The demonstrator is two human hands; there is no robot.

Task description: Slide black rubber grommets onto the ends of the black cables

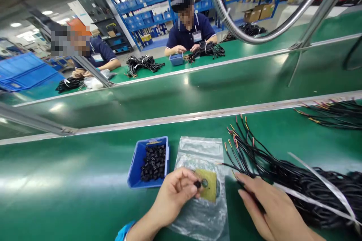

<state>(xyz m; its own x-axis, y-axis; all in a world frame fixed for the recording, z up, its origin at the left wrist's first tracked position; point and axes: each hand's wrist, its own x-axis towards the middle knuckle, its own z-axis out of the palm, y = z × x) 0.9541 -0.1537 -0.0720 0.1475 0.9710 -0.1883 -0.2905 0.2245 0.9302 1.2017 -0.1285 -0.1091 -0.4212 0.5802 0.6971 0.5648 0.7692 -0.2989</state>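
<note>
Small black plastic connector piece (197, 184), pinched at fingertips just over a yellow-green square pad (207, 188) lying flat on a clear plastic bag (202, 147) on the green table. Bundle of thin black wires (283, 175) with bared coloured tips fanned up-left, lying flat at right, pressed under fingers at its near end.

Worktop (70, 188) showing glossy green, pale glare streaks running across. Small bin (135, 169) showing bright blue, black parts (154, 162) filling it. Plastic bag (202, 211) looking clear, greyish sheen. Square pad (208, 185) showing olive-yellow, dark round spot on it. Left hand (172, 196) pinching tiny black piece (197, 184). Wire bundle (296, 180) lying black, tips showing red, orange, yellow; white strap (319, 180) crossing it. Co-workers' shirts (188, 32) showing navy.
</note>
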